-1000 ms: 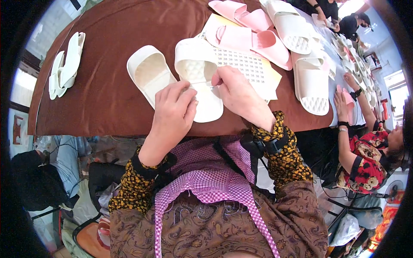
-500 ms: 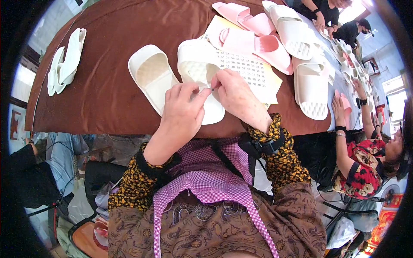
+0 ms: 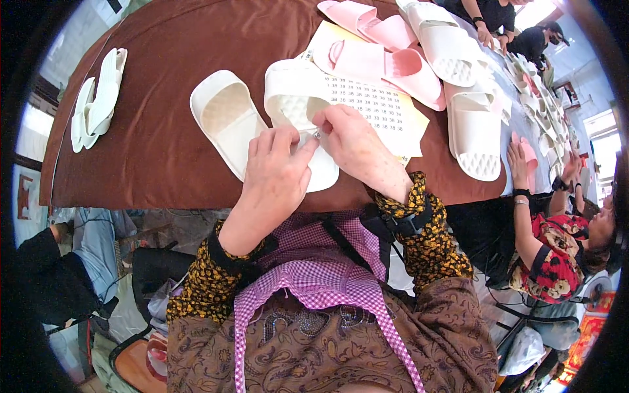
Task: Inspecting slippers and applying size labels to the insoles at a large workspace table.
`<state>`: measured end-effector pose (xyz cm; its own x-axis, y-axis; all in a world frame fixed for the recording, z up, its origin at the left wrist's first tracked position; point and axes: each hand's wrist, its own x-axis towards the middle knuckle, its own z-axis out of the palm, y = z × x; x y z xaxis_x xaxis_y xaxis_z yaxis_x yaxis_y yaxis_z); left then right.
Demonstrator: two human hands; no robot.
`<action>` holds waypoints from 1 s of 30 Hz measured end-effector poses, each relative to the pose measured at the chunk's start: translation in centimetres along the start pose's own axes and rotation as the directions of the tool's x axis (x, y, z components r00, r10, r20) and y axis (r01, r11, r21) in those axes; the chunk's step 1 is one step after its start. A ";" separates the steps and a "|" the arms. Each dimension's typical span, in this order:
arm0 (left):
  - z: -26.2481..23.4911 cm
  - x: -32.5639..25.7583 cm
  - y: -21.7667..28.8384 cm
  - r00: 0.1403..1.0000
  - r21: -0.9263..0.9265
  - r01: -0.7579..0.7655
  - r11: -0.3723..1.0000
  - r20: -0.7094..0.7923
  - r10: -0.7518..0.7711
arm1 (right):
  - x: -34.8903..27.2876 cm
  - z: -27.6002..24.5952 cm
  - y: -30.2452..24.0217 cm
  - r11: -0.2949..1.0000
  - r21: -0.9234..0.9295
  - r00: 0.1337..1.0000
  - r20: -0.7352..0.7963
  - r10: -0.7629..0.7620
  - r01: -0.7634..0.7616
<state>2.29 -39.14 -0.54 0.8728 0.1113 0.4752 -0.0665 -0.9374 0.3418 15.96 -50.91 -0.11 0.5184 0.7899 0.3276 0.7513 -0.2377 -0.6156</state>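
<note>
At the table's [image 3: 157,150] near edge, both hands pinch one small sticker [image 3: 316,135] between them: left hand [image 3: 278,170], right hand [image 3: 354,144], over a white slipper [image 3: 298,108].

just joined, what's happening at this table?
A person seated at a brown-covered table has both hands on a white slipper. The left hand and right hand meet over its sole and pinch something small between the fingertips; what it is cannot be told. A second white slipper lies just left of it, and a sheet of small printed stickers just right. Pink slippers lie beyond. Another person sits at the right.
</note>
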 end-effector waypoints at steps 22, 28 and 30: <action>-0.3 -0.3 -0.5 1.000 -0.020 -0.020 1.000 -0.018 0.019 | -2.8 -1.2 -1.6 0.917 -0.343 0.978 0.118 -0.173 0.203; -1.0 -0.7 -1.2 0.999 -0.072 -0.037 0.997 0.007 0.037 | -2.8 -2.6 -2.9 0.892 -0.392 0.960 0.245 -0.135 0.226; -1.3 -0.8 -1.5 0.999 -0.108 -0.035 0.994 0.022 0.037 | -2.5 -2.9 -3.0 0.875 -0.424 0.954 0.274 -0.123 0.235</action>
<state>1.04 -37.40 -0.43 0.8803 0.0687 0.4694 -0.1488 -0.8995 0.4107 13.62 -53.80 3.02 0.2902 0.9375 0.1921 0.9520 -0.2622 -0.1581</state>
